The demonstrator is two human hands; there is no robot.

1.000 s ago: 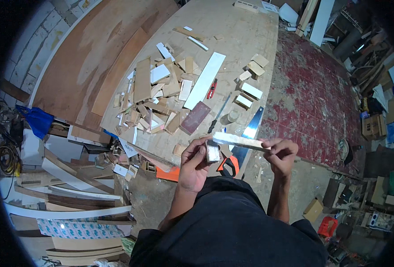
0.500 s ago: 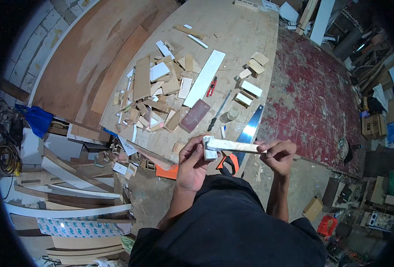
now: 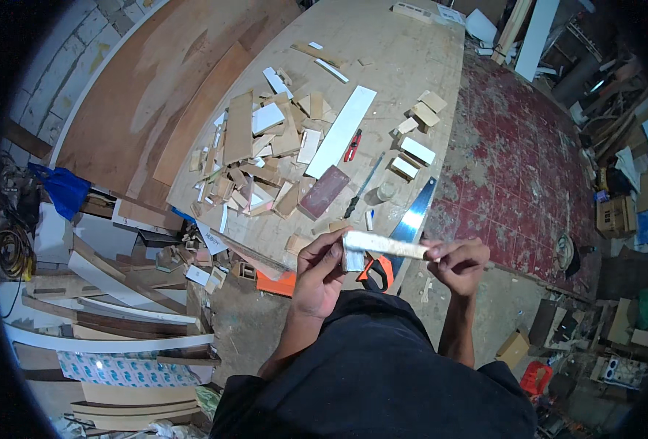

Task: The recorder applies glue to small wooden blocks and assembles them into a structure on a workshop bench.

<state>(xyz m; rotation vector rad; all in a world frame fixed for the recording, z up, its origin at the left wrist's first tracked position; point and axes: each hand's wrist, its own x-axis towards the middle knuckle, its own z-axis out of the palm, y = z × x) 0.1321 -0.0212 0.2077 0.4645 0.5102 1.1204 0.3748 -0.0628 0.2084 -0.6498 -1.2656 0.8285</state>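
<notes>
"Sloping down toward the right hand (image 3: 461, 265), the pale wooden strip (image 3: 390, 246) sits differently from half a second ago, doesn't it?"

"Yes, it ran closer to level then. Now its right end is lower, while its left end overlaps the top of the white-faced block (image 3: 353, 261)."

"What are the fingers doing?"

"The right ones are pinched on the strip's outer end. The thumb and fingers of the left hand (image 3: 318, 282) are clamped on the block."

"Are the two pieces touching?"

"They look it at the left end, but from above I can't tell contact from mere overlap."

"So what does the change mean for the work?"

"I'd judge the lie of strip against block is unsettled, since the angle has altered while both grips hold."

"And where is all this?"

"In front of the dark shirt (image 3: 375, 358), by the near edge of the surface (image 3: 404, 66). The handsaw (image 3: 417, 212) shows just beyond the strip, and the scrap pile (image 3: 267, 117) lies farther off, leftward."
</notes>
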